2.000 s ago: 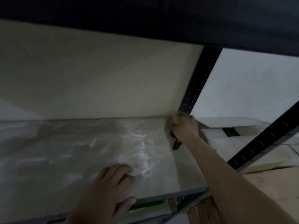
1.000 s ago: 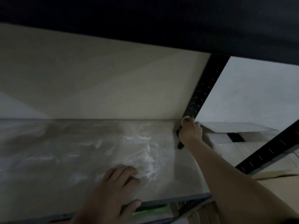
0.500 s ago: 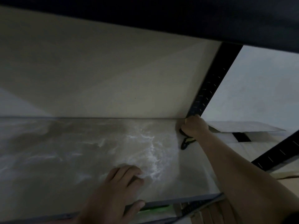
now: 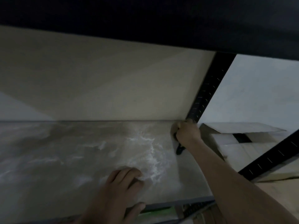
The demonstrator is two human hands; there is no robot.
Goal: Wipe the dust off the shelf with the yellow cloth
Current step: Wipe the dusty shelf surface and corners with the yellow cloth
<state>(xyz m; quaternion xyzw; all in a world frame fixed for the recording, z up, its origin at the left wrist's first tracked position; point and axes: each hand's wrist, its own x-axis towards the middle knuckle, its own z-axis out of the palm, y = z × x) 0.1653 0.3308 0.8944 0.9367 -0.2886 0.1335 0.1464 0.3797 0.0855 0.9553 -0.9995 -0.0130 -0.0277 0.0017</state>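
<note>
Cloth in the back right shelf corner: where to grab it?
The free end of the cloth trailing out from under the right hand, pinched from the front: the rest is bunched in that hand, with wall behind and post beside.

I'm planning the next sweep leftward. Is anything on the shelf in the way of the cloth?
Nothing visible lies on the shelf left of the cloth, which the right hand grips at the back right corner. The left hand rests near the front edge, clear of a sweep along the back.
</note>
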